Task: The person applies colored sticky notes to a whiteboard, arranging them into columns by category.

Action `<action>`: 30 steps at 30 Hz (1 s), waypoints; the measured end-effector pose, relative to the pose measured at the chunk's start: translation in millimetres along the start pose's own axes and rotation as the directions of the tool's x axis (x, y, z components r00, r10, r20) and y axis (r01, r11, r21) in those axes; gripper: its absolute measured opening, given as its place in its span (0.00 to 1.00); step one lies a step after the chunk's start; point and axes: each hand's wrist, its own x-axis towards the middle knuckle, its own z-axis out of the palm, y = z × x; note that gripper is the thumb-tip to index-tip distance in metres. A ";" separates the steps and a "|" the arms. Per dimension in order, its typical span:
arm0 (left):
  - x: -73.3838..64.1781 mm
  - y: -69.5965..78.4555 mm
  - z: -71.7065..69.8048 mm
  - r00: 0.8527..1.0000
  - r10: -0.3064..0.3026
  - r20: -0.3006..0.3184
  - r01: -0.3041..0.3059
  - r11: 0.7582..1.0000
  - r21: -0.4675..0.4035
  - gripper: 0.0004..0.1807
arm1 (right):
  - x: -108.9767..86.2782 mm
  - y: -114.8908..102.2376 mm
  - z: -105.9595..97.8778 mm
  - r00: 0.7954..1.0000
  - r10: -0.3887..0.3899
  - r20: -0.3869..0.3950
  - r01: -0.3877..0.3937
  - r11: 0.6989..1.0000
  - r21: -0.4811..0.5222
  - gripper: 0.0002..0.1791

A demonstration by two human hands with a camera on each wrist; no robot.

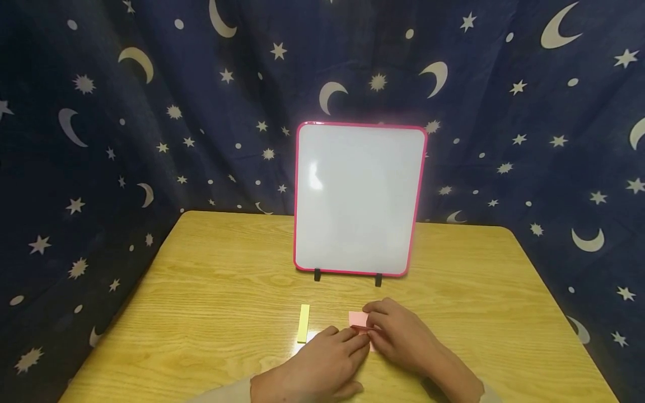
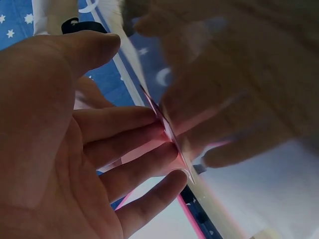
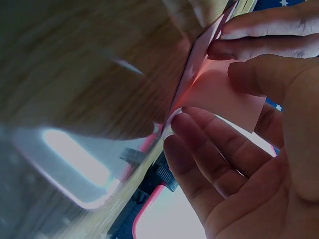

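Note:
A pink paper sheet (image 1: 356,318), like a sticky note, lies on the table in front of me with part of it lifted. In the right wrist view the raised pink flap (image 3: 224,89) stands up from the surface, between the thumb and the fingers of my right hand (image 3: 249,164), which pinches it. My left hand (image 1: 325,361) reaches in from the left. Its fairly straight fingertips (image 2: 169,154) press on the sheet's near left part, close to the right hand. Most of the sheet's near part is hidden by the hands.
A narrow yellow paper strip (image 1: 303,323) lies on the wooden table (image 1: 216,291) left of the pink sheet. Behind stands a pink-framed whiteboard (image 1: 360,196) on small black feet. A dark blue curtain (image 1: 227,112) with moons and stars hangs around the table.

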 end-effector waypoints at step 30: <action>9.4 -10.4 0.4 0.998 -0.008 -0.068 0.000 0.993 -0.118 0.33 | 10.4 2.9 -0.6 1.000 -0.003 -0.014 0.003 1.000 -0.004 0.08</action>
